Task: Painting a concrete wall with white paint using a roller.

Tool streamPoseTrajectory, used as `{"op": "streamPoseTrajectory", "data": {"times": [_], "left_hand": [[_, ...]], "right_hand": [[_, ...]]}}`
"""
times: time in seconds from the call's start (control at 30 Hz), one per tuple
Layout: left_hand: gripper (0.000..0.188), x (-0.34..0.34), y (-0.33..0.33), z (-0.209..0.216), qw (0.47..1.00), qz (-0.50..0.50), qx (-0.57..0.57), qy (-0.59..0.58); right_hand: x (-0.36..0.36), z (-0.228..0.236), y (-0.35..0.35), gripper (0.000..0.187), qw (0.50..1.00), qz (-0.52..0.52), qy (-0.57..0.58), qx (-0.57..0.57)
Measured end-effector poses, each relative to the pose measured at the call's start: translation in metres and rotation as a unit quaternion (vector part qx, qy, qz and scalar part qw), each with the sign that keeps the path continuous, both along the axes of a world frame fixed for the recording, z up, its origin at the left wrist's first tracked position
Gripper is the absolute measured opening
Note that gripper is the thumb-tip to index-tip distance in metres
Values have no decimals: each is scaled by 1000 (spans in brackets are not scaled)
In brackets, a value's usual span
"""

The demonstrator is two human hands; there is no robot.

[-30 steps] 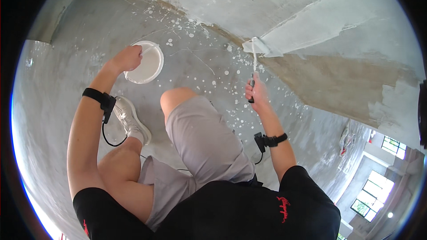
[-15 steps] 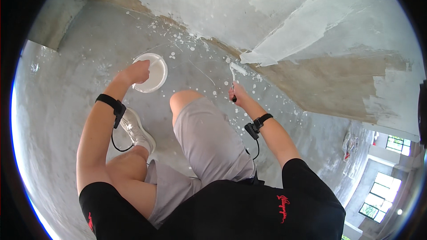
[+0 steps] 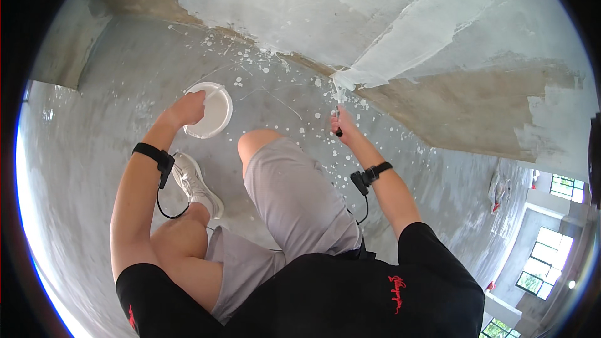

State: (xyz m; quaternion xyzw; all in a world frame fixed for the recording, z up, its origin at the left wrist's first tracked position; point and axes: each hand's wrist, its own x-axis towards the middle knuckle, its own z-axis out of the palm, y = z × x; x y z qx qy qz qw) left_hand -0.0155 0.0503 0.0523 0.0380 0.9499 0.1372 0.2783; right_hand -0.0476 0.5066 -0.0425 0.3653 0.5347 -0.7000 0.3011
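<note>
My left hand (image 3: 189, 109) is closed at the left rim of a round white bucket (image 3: 230, 110) on the floor. A pale material lies inside it, and my fingers partly hide the rim. My right hand (image 3: 344, 126) grips the black handle of what looks like a small paint roller (image 3: 339, 130). Its white head touches or nearly touches the wall's foot, at the lower end of a wet white band (image 3: 400, 50), and blends in with the white there.
The grey wall (image 3: 275, 0) has a bare brown strip (image 3: 463, 112) along its bottom. White splashes dot the concrete floor (image 3: 150, 56). My shoe (image 3: 195, 181) stands below the bucket. A crumpled plastic bag (image 3: 499, 191) lies at the right, near windows (image 3: 544, 263).
My right hand has moved slightly up and right, bringing the roller head from the floor side to the wall's foot. My left hand stays at the bucket. The view has shifted a little.
</note>
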Motion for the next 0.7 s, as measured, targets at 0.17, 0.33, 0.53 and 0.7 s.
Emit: {"op": "streamPoseTrajectory", "data": {"times": [0.17, 0.33, 0.53, 0.7], "left_hand": [[23, -2, -2, 0, 1000, -5, -2, 5], [23, -8, -9, -11, 1000, 1, 20, 9], [14, -16, -11, -21, 987, 69, 119, -77], [12, -20, -14, -31, 979, 65, 175, -83]], "right_hand": [[30, 81, 0, 45, 998, 5, 54, 30], [57, 158, 8, 45, 995, -23, 93, 36], [91, 200, 34, 46, 980, -17, 167, 110], [105, 209, 56, 39, 901, -72, 328, 274]]}}
